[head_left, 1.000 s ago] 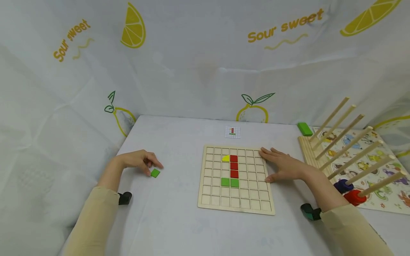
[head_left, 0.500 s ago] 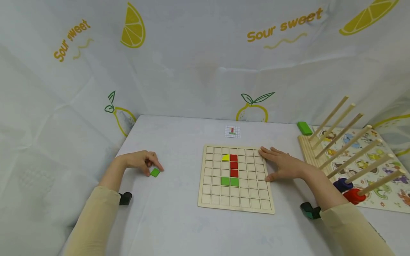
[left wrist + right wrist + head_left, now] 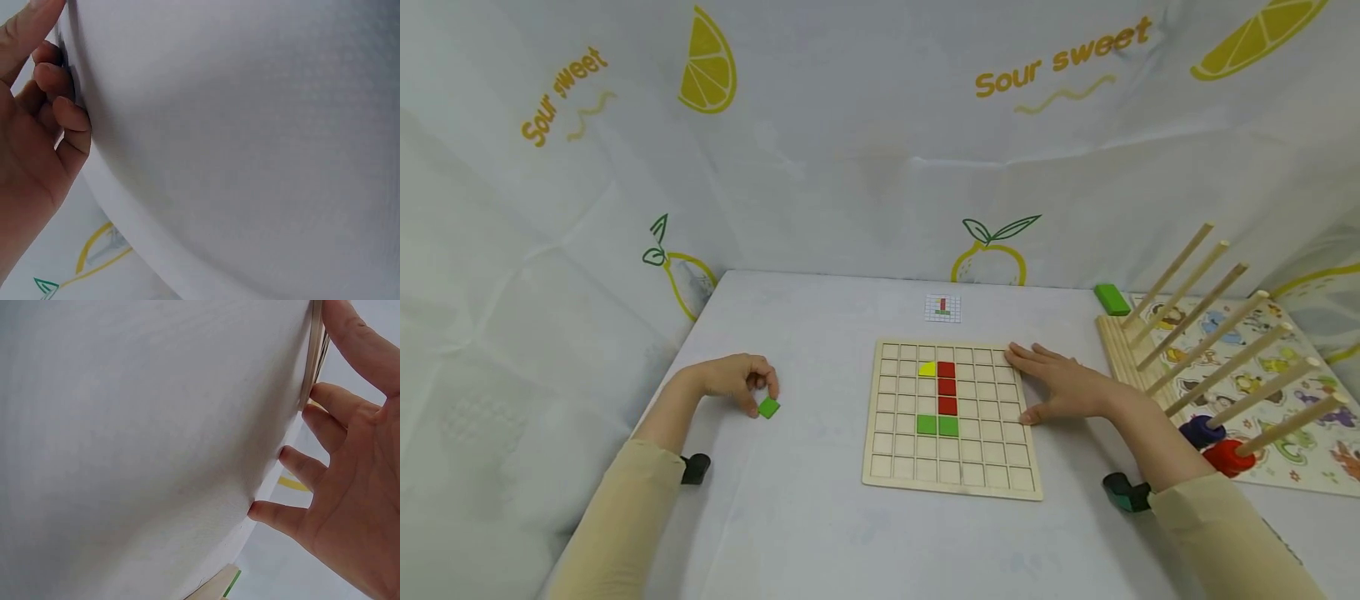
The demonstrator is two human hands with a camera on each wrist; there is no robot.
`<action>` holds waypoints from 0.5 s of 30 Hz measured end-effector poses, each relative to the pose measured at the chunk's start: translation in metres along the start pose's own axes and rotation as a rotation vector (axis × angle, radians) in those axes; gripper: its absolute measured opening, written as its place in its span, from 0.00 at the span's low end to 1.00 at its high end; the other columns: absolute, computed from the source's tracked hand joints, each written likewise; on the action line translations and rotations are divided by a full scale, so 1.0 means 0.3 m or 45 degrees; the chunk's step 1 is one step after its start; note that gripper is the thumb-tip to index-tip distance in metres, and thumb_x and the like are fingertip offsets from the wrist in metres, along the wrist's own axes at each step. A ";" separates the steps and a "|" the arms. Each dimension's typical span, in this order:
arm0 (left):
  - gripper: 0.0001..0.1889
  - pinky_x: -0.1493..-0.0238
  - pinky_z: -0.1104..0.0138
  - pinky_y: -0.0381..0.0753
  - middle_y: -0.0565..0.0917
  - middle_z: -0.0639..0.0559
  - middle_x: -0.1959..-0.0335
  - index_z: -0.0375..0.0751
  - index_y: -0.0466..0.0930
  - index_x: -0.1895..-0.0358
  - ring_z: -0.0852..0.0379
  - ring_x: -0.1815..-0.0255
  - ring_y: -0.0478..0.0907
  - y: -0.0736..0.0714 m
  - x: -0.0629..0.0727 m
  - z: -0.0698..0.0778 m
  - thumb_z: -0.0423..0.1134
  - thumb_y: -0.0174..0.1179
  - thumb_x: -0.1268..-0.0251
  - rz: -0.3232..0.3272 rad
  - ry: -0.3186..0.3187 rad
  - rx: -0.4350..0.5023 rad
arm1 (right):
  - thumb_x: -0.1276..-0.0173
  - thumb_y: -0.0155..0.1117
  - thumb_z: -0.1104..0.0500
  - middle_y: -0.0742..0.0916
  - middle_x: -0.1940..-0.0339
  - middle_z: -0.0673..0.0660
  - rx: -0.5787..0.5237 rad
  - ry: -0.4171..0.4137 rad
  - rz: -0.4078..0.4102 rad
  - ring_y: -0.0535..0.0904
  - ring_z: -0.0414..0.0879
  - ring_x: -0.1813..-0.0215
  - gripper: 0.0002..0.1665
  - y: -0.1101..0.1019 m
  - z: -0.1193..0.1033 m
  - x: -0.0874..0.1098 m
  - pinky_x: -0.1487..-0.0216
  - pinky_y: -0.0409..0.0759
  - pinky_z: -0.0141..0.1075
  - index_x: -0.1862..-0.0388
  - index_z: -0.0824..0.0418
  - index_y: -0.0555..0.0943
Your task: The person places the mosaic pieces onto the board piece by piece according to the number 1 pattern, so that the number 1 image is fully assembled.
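Between thumb and index finger, my left hand [image 3: 739, 382] pinches a small green square tile [image 3: 768, 407], tilted, close over the table left of the board. The left wrist view shows that hand's curled fingers [image 3: 72, 115], with the tile out of sight. A wooden grid board [image 3: 917, 472] lies at mid-table. Set in its cells are a yellow quarter-round tile [image 3: 928, 368], a column of three red tiles [image 3: 947, 387] and two green tiles [image 3: 937, 426] below. My right hand [image 3: 1063, 387] is spread, its thumb and index fingertip touching the board's right edge.
Behind the board lies a small printed pattern card [image 3: 943, 308]. To the right stands a wooden peg rack [image 3: 1112, 342] with blue and red rings [image 3: 1228, 458], in front of an animal picture board [image 3: 1292, 417]. A green block [image 3: 1111, 299] sits near the back edge.
My left hand has drawn its fingers together on the green tile, tipping it up and shifting it slightly right. The right hand stays at the board's edge.
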State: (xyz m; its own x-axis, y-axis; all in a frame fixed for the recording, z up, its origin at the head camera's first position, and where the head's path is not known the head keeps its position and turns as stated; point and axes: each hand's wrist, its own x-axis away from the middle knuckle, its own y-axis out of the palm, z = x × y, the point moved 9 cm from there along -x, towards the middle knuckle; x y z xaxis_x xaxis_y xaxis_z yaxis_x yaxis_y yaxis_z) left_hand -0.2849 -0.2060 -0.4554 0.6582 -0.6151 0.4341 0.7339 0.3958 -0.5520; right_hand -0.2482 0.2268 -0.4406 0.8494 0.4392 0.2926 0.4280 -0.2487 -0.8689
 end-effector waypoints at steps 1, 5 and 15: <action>0.17 0.63 0.72 0.69 0.70 0.51 0.67 0.34 0.80 0.63 0.57 0.63 0.65 0.000 -0.001 0.004 0.25 0.74 0.60 0.011 0.011 -0.013 | 0.50 0.74 0.33 0.59 0.19 0.64 0.000 -0.002 0.000 0.48 0.72 0.20 0.65 -0.001 -0.001 0.000 0.31 0.49 0.76 0.21 0.60 0.57; 0.16 0.62 0.69 0.70 0.71 0.51 0.71 0.35 0.76 0.70 0.57 0.65 0.67 -0.003 -0.004 0.020 0.24 0.73 0.62 0.064 -0.011 -0.120 | 0.50 0.74 0.33 0.59 0.19 0.64 -0.003 -0.010 0.002 0.48 0.72 0.21 0.65 -0.003 -0.002 0.000 0.32 0.49 0.76 0.21 0.61 0.57; 0.14 0.63 0.67 0.71 0.75 0.54 0.75 0.38 0.74 0.75 0.58 0.70 0.71 -0.022 -0.006 0.051 0.27 0.73 0.58 0.143 -0.094 -0.251 | 0.50 0.73 0.33 0.59 0.19 0.64 -0.007 -0.012 0.003 0.48 0.72 0.20 0.64 -0.001 0.002 0.001 0.31 0.50 0.76 0.21 0.60 0.57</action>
State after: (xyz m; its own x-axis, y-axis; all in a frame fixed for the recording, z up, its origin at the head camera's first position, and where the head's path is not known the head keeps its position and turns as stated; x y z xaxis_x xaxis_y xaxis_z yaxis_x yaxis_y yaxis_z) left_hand -0.2883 -0.1970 -0.4418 0.7497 -0.5201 0.4091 0.6132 0.3135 -0.7250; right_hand -0.2482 0.2274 -0.4405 0.8474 0.4467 0.2870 0.4278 -0.2543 -0.8674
